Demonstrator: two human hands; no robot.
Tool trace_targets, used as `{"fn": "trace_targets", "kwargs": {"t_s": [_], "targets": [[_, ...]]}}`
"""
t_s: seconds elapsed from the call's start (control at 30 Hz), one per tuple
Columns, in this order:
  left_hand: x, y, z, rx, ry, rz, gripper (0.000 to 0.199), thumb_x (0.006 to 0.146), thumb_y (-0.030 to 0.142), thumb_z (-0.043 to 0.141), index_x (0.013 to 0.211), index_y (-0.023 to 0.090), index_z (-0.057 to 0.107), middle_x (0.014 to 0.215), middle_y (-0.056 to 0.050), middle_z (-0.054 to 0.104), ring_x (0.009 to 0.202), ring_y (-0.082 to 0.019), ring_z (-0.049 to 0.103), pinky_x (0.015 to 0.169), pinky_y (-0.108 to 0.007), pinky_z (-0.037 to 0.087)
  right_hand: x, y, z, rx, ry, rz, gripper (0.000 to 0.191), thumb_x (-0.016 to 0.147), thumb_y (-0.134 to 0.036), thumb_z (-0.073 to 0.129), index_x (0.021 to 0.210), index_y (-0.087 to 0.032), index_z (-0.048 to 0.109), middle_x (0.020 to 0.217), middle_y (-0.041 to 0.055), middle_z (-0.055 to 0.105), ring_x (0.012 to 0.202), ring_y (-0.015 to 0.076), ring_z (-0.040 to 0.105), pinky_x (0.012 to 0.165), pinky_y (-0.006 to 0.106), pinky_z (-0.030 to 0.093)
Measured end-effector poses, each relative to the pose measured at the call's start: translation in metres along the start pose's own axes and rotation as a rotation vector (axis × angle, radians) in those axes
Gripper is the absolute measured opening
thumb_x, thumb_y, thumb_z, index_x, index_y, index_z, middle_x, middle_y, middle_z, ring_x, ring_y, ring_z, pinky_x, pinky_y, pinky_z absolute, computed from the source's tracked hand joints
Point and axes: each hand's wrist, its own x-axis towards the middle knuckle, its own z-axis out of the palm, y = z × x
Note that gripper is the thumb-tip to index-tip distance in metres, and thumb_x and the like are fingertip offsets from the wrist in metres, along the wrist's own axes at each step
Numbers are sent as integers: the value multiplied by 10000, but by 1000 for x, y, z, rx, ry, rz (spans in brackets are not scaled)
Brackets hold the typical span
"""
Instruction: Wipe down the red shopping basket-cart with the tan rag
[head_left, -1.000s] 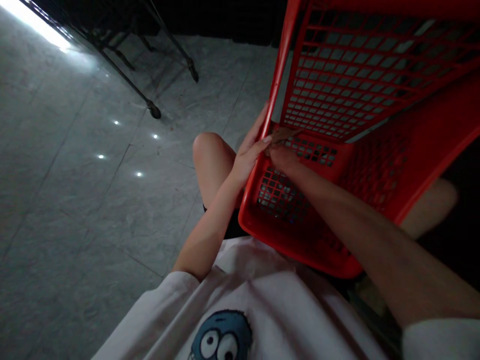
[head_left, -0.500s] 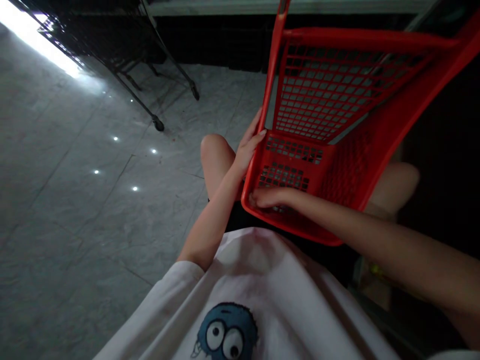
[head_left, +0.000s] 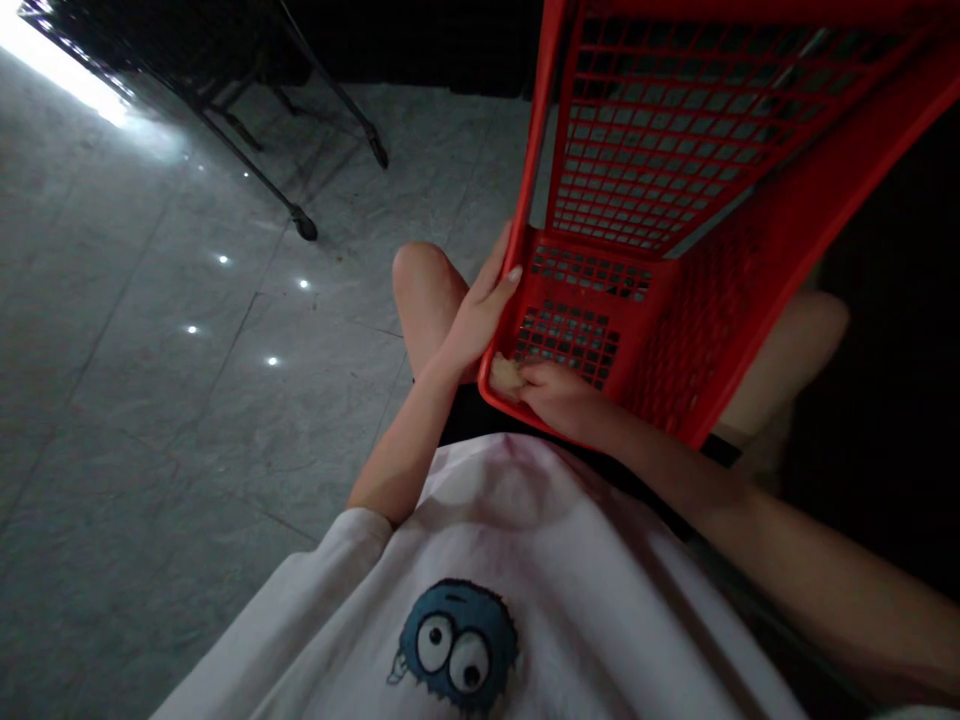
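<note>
Inside the red basket (head_left: 643, 335), the right hand's (head_left: 559, 392) fingers clamp a wad (head_left: 505, 373) (pale); the left hand's (head_left: 480, 312), the rim (head_left: 535, 140).

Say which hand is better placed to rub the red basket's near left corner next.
Right, likely: the right hand holds a pale wad inside the basket by that corner; the left hand grips the rim.

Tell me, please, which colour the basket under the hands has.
The basket is red, as the head view shows, though the light is dim.
</note>
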Motion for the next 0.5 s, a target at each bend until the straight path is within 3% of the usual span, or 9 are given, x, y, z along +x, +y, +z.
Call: {"fn": "trace_targets", "kwargs": {"t_s": [0.13, 0.2, 0.3, 0.37, 0.43, 0.5], "targets": [[-61, 17, 4, 167, 40, -96, 526, 1001, 407, 401, 1505, 293, 299, 1603, 79, 167, 1490, -191, 119, 1247, -360, 91, 18, 8, 6, 405, 25, -20, 259, 691, -59, 445, 751, -173, 669, 743, 17, 705, 689, 162, 649, 672, 256, 493], [-81, 19, 7, 214, 79, -92, 514, 1013, 421, 373, 1506, 297, 301, 1605, 73, 160, 1490, -212, 112, 1250, -373, 97, 30, 6, 2, 495, 154, -42, 351, 686, -19, 396, 818, -158, 690, 736, 23, 709, 680, 160, 659, 695, 269, 522], [-92, 13, 13, 270, 121, -55, 512, 1028, 418, 321, 1522, 298, 261, 1604, 69, 171, 1491, -219, 110, 1254, -415, 120, 52, 0, -8, 425, 514, -158, 461, 706, 17, 371, 999, -126, 697, 996, 59, 733, 986, 165, 675, 949, 304, 504], [-90, 7, 15, 286, 139, -31, 497, 1033, 414, 298, 1520, 328, 250, 1598, 86, 188, 1491, -210, 122, 1259, -425, 115, 61, -3, -10, 289, 648, -220, 501, 724, 25, 375, 1102, -109, 675, 1177, 78, 688, 1186, 171, 597, 1092, 330, 411], [-87, 3, 16, 269, 159, -3, 476, 1036, 400, 292, 1509, 353, 263, 1589, 103, 209, 1488, -197, 141, 1265, -415, 105, 60, -5, -4, 148, 651, -238, 504, 754, 10, 382, 1154, -120, 659, 1237, 81, 661, 1251, 188, 556, 1130, 359, 373], [-86, 1, 16, 225, 175, 21, 467, 1040, 372, 293, 1505, 341, 275, 1583, 100, 232, 1486, -185, 153, 1270, -401, 109, 46, -4, 7, 44, 574, -237, 460, 773, -11, 393, 1095, -163, 684, 1178, 67, 691, 1214, 204, 585, 1094, 364, 415]]}}
